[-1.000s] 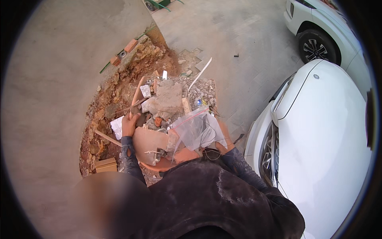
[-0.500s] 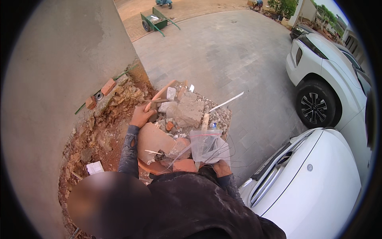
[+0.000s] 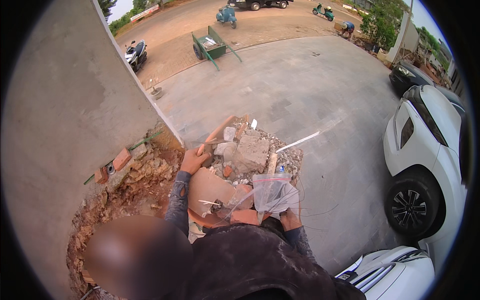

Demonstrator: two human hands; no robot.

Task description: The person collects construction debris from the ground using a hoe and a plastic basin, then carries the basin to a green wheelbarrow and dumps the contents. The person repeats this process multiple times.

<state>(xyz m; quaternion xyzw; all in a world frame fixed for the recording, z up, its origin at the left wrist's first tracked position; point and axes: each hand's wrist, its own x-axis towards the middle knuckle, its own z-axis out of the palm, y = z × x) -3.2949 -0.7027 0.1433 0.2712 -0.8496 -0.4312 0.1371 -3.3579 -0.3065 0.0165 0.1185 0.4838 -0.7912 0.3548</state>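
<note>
Against my body I hold an orange tub heaped with rubble. My left hand is closed round its left rim. At the near right edge my right hand grips the tub, its fingers partly hidden under a clear plastic zip bag. Inside lie a large grey concrete chunk, a broken flat tan piece, a red brick piece and grey gravel. A white strip sticks out past the right side, and thin wires poke out near my right hand.
A grey wall with dug soil and rubble at its foot runs along my left. White cars stand at right. Ahead on the paving are a green handcart and a blue scooter; a person bends over far off.
My view has tilted up, showing more of the road, a parked motorbike and a truck. The cars sit lower in view. Both hands keep their hold on the tub.
</note>
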